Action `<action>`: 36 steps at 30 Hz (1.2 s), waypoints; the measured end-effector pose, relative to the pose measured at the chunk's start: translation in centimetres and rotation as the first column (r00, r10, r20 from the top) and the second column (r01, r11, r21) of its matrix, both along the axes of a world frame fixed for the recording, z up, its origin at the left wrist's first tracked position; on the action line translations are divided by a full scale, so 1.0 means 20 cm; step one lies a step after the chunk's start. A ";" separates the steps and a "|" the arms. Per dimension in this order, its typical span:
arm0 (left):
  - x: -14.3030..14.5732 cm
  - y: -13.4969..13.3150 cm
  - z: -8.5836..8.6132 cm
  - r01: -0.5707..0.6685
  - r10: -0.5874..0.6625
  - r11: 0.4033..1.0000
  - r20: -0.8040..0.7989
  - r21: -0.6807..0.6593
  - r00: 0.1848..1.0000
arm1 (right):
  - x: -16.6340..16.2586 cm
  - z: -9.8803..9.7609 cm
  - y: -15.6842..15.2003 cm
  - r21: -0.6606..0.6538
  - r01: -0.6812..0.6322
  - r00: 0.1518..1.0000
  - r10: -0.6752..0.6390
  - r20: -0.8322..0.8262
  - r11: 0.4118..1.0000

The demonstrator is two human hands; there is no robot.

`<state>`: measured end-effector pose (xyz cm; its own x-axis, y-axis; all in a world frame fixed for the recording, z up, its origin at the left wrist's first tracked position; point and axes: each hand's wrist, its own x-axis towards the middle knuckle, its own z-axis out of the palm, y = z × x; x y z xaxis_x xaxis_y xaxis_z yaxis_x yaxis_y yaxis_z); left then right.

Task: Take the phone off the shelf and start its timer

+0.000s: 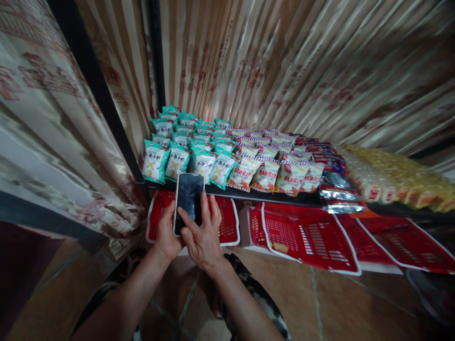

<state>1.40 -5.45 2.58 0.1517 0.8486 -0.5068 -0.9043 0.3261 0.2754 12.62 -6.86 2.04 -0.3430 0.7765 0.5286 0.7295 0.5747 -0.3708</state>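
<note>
Phone [188, 201], screen dark, is upright before the shelf [270, 195] of teal snack packets [177, 161]. Left hand [165, 234] grips its lower edge; right hand [203, 237] wraps its side, thumb on the glass. This looks like screen work, which needs a steady hold.

a small shop, probably: a shelf [270, 195] of stacked snack packets [199, 156] above red baskets [305, 234].

Teal snack packets [177, 147] (red-striped ones [270, 166] beside), red baskets [305, 237].
</note>
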 end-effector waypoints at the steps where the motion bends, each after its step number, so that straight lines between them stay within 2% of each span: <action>1: 0.00 0.00 0.00 0.001 -0.001 1.000 0.011 0.006 1.000 | 0.01 0.00 0.01 0.010 0.009 1.000 -0.009 -0.019 1.000; 6: 0.01 -0.01 0.01 0.041 -0.048 0.996 0.093 0.075 0.995 | 0.10 0.01 0.06 0.060 0.157 0.973 -0.144 -0.180 0.986; 10: 0.03 -0.02 0.00 0.079 -0.087 0.993 0.092 0.086 0.992 | 0.14 0.02 0.09 0.060 0.217 0.962 -0.203 -0.184 0.974; 19: 0.07 -0.03 -0.05 0.142 -0.152 0.985 0.091 0.101 0.984 | 0.15 0.01 0.11 0.038 0.228 0.965 -0.220 -0.141 0.973; 24: 0.06 -0.04 -0.06 0.134 -0.141 0.987 0.078 0.092 0.987 | 0.12 0.04 0.07 -0.005 0.078 0.996 -0.078 -0.039 0.997; 26: 0.06 -0.04 -0.07 0.138 -0.143 0.988 0.066 0.071 0.988 | 0.12 0.04 0.07 0.001 0.056 0.998 -0.055 -0.028 0.998; 31: 0.08 -0.04 -0.07 0.150 -0.158 0.984 0.089 0.093 0.983 | 0.12 0.04 0.08 0.027 0.183 0.981 -0.180 -0.069 0.983; 36: 0.10 -0.05 -0.07 0.176 -0.181 0.981 0.056 0.079 0.982 | 0.10 0.05 0.08 0.039 0.207 0.978 -0.206 -0.011 0.978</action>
<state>3.37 -6.37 1.21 0.3340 0.8394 -0.4289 -0.8496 0.4651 0.2488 14.70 -5.24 3.02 -0.1737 0.8087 0.5620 0.8316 0.4261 -0.3561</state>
